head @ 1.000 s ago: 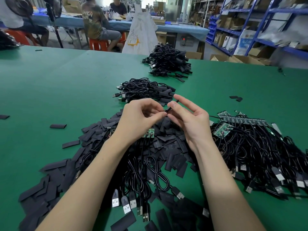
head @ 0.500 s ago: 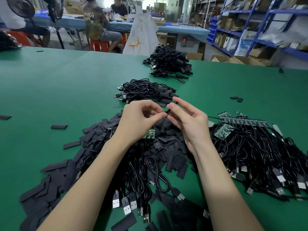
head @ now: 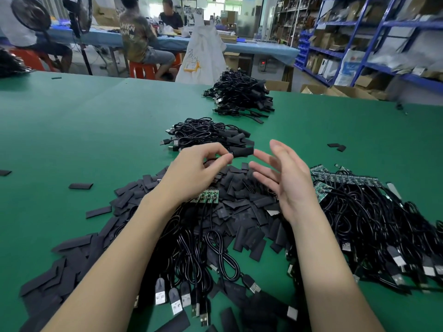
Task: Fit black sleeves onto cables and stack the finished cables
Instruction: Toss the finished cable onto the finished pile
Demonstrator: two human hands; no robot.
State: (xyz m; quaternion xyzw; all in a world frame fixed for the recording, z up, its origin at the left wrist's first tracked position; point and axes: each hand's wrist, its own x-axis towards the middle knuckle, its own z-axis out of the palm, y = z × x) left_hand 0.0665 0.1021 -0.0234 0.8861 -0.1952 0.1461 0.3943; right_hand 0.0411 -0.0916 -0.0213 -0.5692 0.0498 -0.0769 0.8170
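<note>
Black sleeve (head: 244, 152), left hand (head: 199, 173) pinching it

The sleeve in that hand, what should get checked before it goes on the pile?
1. Left hand pinches the sleeve: ok.
2. Right hand open and off the sleeve: ok.
3. Sleeve fully over its board: cannot tell, fingers hide the end.
4. Near pile of finished cables has room on top: ok.
5. Way to that pile is free, just past the fingers: ok.
6. Cable hanging loose, not snagged in the heap below: cannot tell.
</note>
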